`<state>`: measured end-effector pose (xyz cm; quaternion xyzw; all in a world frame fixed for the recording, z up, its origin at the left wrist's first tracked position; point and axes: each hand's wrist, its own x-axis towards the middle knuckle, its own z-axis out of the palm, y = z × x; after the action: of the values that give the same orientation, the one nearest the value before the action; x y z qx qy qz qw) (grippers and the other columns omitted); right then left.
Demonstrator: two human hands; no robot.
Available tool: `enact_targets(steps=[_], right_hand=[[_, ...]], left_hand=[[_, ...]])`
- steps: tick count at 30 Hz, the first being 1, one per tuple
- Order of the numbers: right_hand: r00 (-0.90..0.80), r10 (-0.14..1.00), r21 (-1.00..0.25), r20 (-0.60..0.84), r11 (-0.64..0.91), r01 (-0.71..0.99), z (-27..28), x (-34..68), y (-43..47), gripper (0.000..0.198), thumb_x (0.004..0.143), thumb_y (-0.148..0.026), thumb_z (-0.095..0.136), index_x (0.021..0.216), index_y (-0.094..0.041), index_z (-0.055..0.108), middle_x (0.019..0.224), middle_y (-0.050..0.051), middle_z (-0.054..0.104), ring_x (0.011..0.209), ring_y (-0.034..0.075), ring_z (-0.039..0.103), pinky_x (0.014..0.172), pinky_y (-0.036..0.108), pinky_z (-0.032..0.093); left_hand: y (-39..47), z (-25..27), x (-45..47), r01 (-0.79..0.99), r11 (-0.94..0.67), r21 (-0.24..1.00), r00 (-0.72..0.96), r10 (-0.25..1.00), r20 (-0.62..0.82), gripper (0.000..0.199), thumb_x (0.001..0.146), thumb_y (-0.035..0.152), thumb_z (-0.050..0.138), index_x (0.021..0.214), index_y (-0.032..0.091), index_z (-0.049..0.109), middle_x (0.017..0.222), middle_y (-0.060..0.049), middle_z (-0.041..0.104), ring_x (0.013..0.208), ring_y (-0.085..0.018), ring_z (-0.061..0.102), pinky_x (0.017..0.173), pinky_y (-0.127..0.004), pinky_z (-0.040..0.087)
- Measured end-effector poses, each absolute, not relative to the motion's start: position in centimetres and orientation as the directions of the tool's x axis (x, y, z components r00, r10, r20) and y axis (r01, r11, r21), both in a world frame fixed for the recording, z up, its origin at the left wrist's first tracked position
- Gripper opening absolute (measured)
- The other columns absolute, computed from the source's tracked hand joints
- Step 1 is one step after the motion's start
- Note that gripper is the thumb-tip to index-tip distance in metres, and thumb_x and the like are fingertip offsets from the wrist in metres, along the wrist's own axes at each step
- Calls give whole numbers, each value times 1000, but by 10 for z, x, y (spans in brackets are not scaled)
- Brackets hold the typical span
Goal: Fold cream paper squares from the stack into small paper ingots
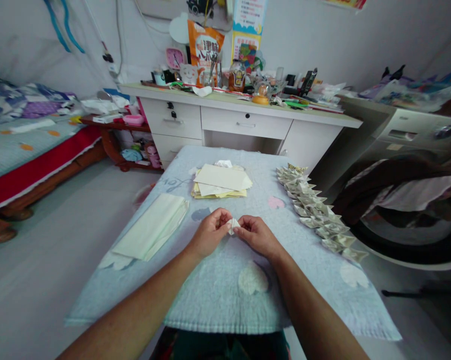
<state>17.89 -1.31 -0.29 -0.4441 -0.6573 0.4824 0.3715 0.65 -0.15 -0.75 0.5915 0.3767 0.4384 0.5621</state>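
Observation:
My left hand (209,232) and my right hand (258,235) meet at the middle of a light blue cloth-covered table (225,295). Between their fingertips they pinch one small folded piece of pale paper (233,223), mostly hidden by the fingers. A loose stack of cream and yellow paper sheets (221,182) lies just beyond the hands. A flat pile of pale green sheets (152,226) rests to the left. Along the table's right side runs a row of several folded paper pieces (315,207).
A white desk (244,117) crowded with bottles, a snack bag and a clock stands behind the table. A bed with a red edge (30,165) is at the left. A washing machine (409,200) with laundry hanging out sits at the right.

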Motion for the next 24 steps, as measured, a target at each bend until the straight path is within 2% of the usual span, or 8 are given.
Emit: enact_targets(steps=[3, 5, 9, 12, 15, 19, 24], right_hand=[[-290, 947, -970, 139, 189, 154, -3, 182, -13, 20, 78, -31, 66, 86, -18, 52, 73, -3, 51, 65, 11, 47, 60, 22, 38], [-295, 939, -959, 175, 230, 166, -2, 184, -14, 19, 77, -24, 64, 89, -19, 50, 76, -3, 51, 68, 11, 47, 63, 22, 39], [-366, 904, -864, 220, 355, 357, 0, 188, -15, 21, 73, -12, 60, 92, -20, 54, 84, -1, 54, 75, 12, 48, 70, 24, 39], [-395, 886, -799, 243, 414, 437, -2, 189, -13, 19, 73, -10, 59, 89, -19, 57, 86, 0, 56, 79, 14, 50, 75, 26, 39], [-404, 884, -789, 235, 416, 451, -3, 190, -12, 14, 76, -14, 61, 89, -19, 58, 86, 1, 58, 80, 15, 51, 75, 27, 39], [-408, 881, -749, 238, 434, 500, -3, 192, -11, 10, 78, -17, 64, 87, -19, 61, 84, 0, 61, 80, 15, 52, 76, 28, 38], [-434, 869, -637, 239, 477, 605, -7, 193, -9, 13, 78, -15, 68, 88, -20, 65, 84, 1, 62, 83, 16, 53, 81, 31, 36]], left_hand=[[0, -9, 8, -16, -35, 999, 335, 942, 38, 15, 76, 23, 60, 86, 16, 52, 72, 3, 54, 63, -9, 53, 57, -20, 42], [1, -11, 9, 5, -12, 1000, 312, 950, 10, 17, 75, 24, 60, 87, 16, 52, 73, 3, 53, 60, -8, 52, 55, -19, 42], [1, -16, 10, 61, -28, 998, 302, 953, 9, 15, 75, 23, 59, 85, 17, 50, 70, 6, 49, 55, -6, 50, 52, -18, 42], [1, -18, 9, 97, -48, 994, 311, 950, 16, 16, 75, 21, 59, 88, 18, 49, 72, 6, 48, 54, -6, 50, 51, -17, 40], [1, -19, 9, 159, -121, 980, 300, 951, 69, 20, 74, 20, 60, 91, 19, 49, 75, 6, 51, 56, -6, 51, 53, -17, 39], [0, -16, 9, 345, -293, 892, 333, 926, 176, 3, 78, 19, 56, 80, 18, 56, 75, 2, 55, 65, -11, 55, 61, -21, 42], [-2, -11, 7, 523, -454, 721, 420, 874, 245, 13, 77, 13, 52, 80, 18, 63, 85, -3, 60, 80, -16, 58, 74, -28, 45]])
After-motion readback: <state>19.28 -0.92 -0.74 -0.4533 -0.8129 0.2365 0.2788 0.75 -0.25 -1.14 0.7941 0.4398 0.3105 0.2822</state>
